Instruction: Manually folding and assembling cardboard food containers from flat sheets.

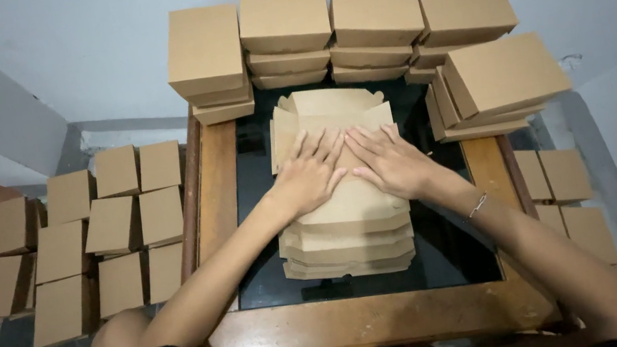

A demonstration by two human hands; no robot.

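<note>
A low wooden table [365,323] with a dark glass inset is standing against a pale wall, with tiled floor showing to the left. Nearest the camera, a stack of flat cardboard box blanks [349,249] is lying on the glass in the middle of the table. The left hand [310,175] and the right hand [389,161] are both resting flat on the top blank, fingers spread and pointing away, index fingers nearly touching; neither is pinching anything. To judge by this, the top sheet is being pressed down ahead of folding, and the next move seems to call for lifting its side flaps while the base stays pinned. Beyond the hands, folded cardboard boxes [374,14] are piling up along the far edge of the table, with more boxes on the floor [111,229] at the left and a few at the right. The blank's creases under the palms are hidden, and the right-hand boxes are partly cut off.
</note>
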